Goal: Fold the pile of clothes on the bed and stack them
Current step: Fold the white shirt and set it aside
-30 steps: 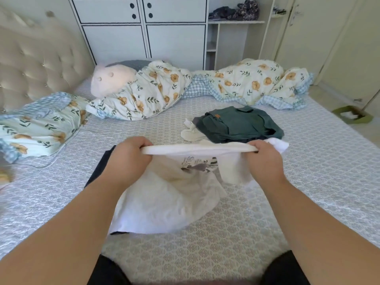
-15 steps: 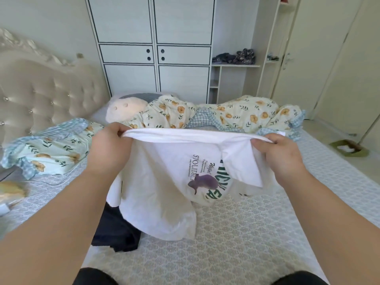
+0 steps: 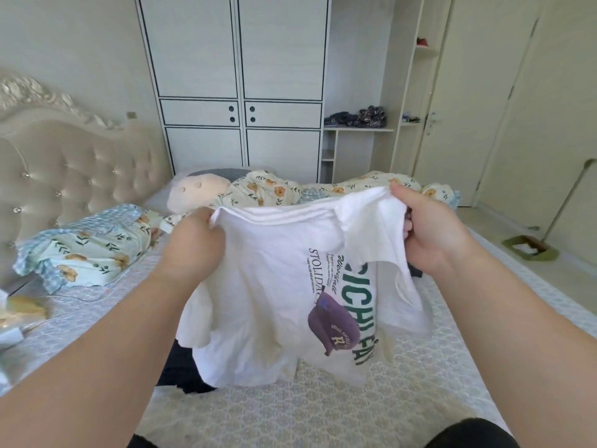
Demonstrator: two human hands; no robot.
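Hands hold a white T-shirt (image 3: 268, 286) up above the bed (image 3: 323, 412), at the centre of the view. At its upper edge, toward ten o'clock, the left hand (image 3: 193, 244) has its fingers curled round a bunch of the fabric. Toward two o'clock the right hand (image 3: 429, 227) pinches the other upper corner between thumb and fingers. The shirt hangs down crumpled, with green lettering and a purple cap print showing sideways at about four o'clock on the cloth. Beneath its lower edge, at seven o'clock, a dark garment (image 3: 181, 370) lies on the bed, partly hidden. Behind the shirt, at twelve o'clock, a floral quilt (image 3: 268, 189) lies bunched across the bed, with a floral pillow (image 3: 87, 247) at nine o'clock beside the tufted headboard (image 3: 64, 169). A white wardrobe (image 3: 239, 92) stands against the far wall.
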